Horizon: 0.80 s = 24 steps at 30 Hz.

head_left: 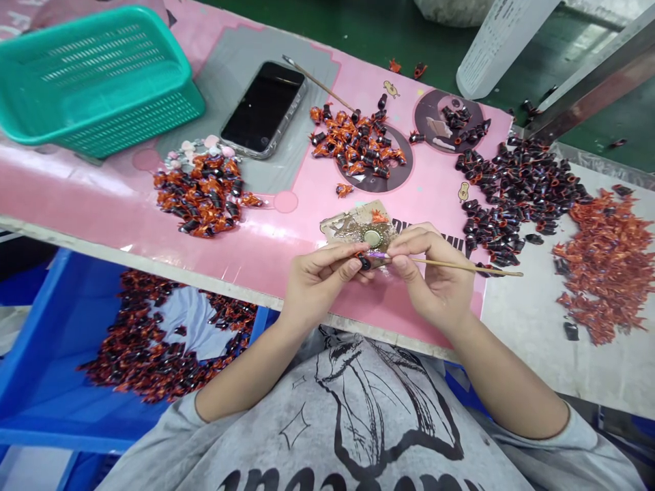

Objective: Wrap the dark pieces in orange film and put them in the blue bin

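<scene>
Near the table's front edge, my left hand [327, 273] pinches a small black and orange piece [364, 260]. My right hand [432, 269] grips a thin wooden stick [465, 265] whose purple tip meets the piece. Just beyond my fingers lies a smeared flat plate [353, 225] with a round greenish spot and an orange bit on it. Farther back is a pile of orange and black pieces [353, 140], with a second stick [320, 83] leaning onto it. Black pieces [516, 191] are heaped to the right, beside a heap of orange spiky parts [606, 262].
A green basket [102, 75] and a phone [263, 109] stand at the back left. Another pile of pieces [205, 198] lies before the phone. Below the table's left edge, a blue bin [56, 341] holds many pieces and a cloth. A white tube [499, 48] stands behind the table.
</scene>
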Motion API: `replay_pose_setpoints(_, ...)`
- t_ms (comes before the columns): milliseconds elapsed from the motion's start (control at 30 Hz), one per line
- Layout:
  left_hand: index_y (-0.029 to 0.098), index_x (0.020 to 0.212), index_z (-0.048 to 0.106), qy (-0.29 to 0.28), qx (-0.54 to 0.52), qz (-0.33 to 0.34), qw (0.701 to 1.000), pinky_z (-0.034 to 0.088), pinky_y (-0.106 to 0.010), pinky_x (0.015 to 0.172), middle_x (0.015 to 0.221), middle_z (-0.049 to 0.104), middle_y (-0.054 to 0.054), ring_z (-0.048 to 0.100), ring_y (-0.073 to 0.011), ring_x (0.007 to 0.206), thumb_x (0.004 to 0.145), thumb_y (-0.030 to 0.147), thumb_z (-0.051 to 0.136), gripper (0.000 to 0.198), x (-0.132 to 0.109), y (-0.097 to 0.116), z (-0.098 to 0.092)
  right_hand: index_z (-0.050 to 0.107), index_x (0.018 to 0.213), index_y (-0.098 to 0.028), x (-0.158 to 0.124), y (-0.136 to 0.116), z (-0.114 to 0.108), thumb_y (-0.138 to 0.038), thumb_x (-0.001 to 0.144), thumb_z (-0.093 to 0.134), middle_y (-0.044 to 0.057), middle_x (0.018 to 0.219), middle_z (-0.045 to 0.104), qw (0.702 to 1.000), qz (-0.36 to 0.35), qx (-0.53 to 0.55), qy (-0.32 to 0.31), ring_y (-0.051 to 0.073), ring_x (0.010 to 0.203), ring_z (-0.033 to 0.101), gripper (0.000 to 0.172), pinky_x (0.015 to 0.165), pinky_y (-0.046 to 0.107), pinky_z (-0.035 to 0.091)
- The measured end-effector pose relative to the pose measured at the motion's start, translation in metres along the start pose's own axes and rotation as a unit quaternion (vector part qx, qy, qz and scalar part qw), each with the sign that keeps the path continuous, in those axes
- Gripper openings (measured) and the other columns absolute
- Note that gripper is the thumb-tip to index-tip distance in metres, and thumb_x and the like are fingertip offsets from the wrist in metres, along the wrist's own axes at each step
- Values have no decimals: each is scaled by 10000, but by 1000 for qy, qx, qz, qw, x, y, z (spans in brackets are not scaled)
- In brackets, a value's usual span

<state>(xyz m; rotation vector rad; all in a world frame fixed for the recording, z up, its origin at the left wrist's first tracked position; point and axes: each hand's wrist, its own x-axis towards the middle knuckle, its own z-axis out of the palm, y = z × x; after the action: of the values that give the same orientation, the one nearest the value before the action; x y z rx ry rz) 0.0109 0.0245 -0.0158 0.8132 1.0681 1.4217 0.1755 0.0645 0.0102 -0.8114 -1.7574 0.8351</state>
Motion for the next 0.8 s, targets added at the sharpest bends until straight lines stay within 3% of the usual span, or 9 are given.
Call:
replay_pose_setpoints(267,250,902,840,-5,-3,-8,1000,670,-314,625,854,821,-58,747,-174,597,708,397,889,248,0,1,0,641,832,-230,0,0,-1,-343,968,619,48,838,708,1000,18,-6,10,206,823,658,178,785,400,533)
replay_pose_setpoints(800,252,888,841,0,-30,-12,999,657,-272,606,799,819,-44,746,-160,578,699,356,900,223,1,2,2,646,864,-216,-2,1,0,-198,948,611,32,819,682,999,-8,30,16,190,797,644,93,757,376,515)
